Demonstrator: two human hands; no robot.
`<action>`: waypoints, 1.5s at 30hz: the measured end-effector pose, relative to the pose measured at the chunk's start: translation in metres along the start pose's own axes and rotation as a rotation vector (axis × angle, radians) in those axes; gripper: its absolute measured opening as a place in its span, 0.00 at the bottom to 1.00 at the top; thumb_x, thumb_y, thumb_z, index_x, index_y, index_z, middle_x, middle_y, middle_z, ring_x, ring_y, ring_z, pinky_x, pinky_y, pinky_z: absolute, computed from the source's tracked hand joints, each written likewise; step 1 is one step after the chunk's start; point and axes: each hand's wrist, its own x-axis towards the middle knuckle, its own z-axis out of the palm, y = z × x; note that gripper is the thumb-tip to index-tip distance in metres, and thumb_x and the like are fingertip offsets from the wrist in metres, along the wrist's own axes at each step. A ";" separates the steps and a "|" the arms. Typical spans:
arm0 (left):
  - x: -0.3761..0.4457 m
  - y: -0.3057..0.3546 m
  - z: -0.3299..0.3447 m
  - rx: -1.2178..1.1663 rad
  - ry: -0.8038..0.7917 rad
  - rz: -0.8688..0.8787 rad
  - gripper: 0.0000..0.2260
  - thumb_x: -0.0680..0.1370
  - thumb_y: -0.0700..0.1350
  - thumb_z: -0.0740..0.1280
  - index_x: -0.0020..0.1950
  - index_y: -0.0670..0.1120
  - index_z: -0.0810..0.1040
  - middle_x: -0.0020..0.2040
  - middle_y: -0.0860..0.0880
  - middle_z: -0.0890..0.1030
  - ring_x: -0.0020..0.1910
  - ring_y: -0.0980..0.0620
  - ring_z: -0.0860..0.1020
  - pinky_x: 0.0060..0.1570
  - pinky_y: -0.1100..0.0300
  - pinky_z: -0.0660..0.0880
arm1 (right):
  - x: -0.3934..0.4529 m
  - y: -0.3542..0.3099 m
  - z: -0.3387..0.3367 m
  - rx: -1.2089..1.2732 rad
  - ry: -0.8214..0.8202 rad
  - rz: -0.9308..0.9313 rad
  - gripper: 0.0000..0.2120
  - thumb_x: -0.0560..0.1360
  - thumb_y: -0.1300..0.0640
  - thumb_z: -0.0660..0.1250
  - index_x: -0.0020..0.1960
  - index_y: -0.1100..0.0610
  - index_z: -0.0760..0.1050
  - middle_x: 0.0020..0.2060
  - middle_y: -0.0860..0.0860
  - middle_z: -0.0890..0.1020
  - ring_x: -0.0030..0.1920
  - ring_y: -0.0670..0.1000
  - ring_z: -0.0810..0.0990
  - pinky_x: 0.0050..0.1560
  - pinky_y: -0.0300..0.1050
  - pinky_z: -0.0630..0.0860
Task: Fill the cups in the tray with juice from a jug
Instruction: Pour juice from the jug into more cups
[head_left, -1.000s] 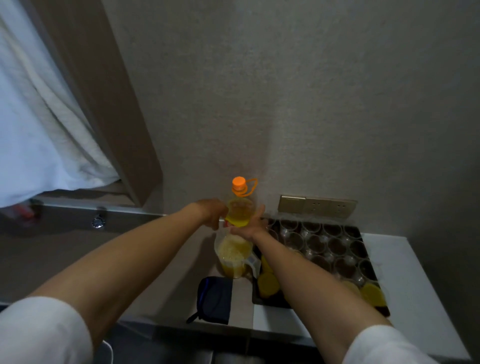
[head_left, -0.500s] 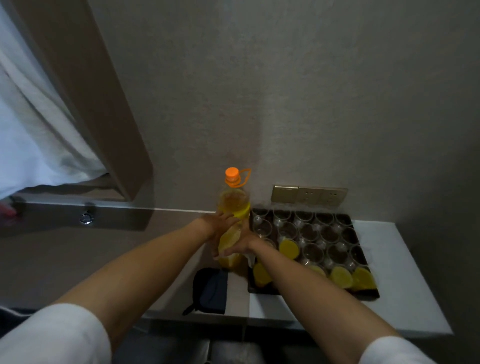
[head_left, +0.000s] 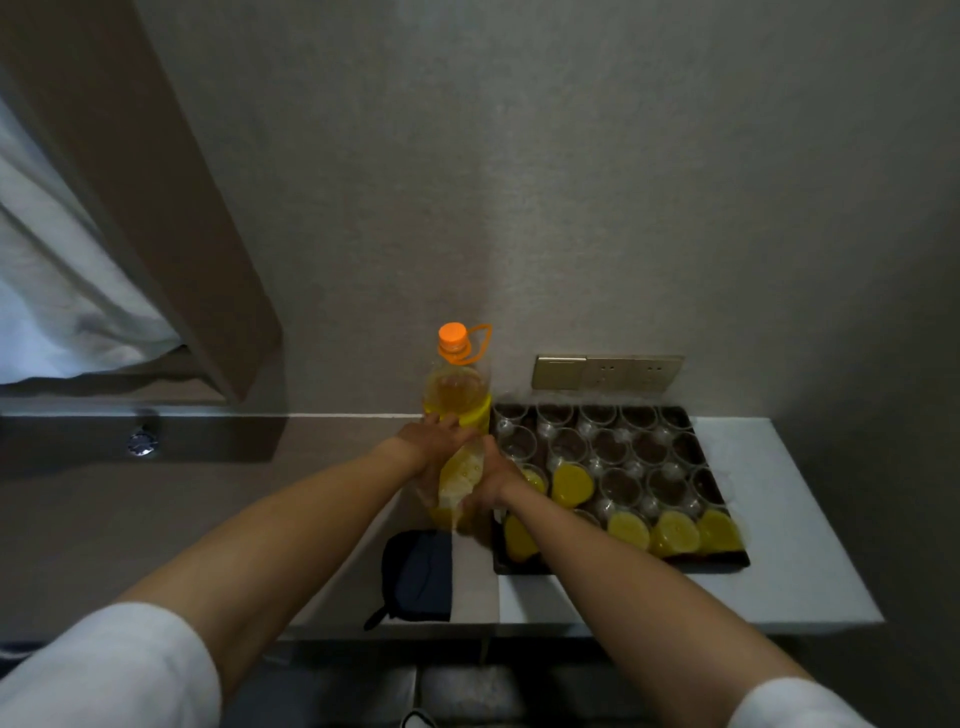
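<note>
Head view: both hands clasp the clear jug of yellow juice just left of the dark tray; left hand grips its far side, right hand its near side. Behind the jug stands an orange-capped bottle. The tray's near cups are filled.

An orange cap tops the bottle of yellow liquid at centre. Right of it, a dark tray holds clear cups, some filled yellow. The bench is white; a navy pouch lies lower centre; both sleeves are white.
</note>
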 end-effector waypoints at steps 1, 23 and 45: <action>-0.001 0.001 0.000 -0.003 0.001 -0.009 0.59 0.60 0.51 0.85 0.82 0.54 0.51 0.74 0.44 0.63 0.74 0.36 0.63 0.64 0.42 0.71 | 0.000 0.000 0.000 0.004 -0.002 -0.006 0.62 0.66 0.59 0.85 0.83 0.57 0.44 0.78 0.57 0.63 0.76 0.59 0.67 0.69 0.52 0.71; -0.082 0.006 -0.099 -0.163 0.144 -0.171 0.54 0.63 0.53 0.83 0.80 0.55 0.54 0.72 0.44 0.66 0.73 0.40 0.65 0.68 0.51 0.66 | -0.062 -0.001 -0.059 0.725 0.073 -0.389 0.15 0.75 0.48 0.74 0.51 0.59 0.81 0.44 0.53 0.83 0.43 0.49 0.82 0.46 0.43 0.75; -0.052 0.120 -0.186 -0.176 0.241 0.027 0.54 0.65 0.55 0.81 0.82 0.59 0.49 0.75 0.46 0.61 0.76 0.41 0.56 0.71 0.41 0.67 | -0.133 0.042 -0.140 1.125 0.908 -0.224 0.24 0.70 0.49 0.73 0.22 0.50 0.62 0.24 0.48 0.62 0.28 0.49 0.60 0.33 0.47 0.57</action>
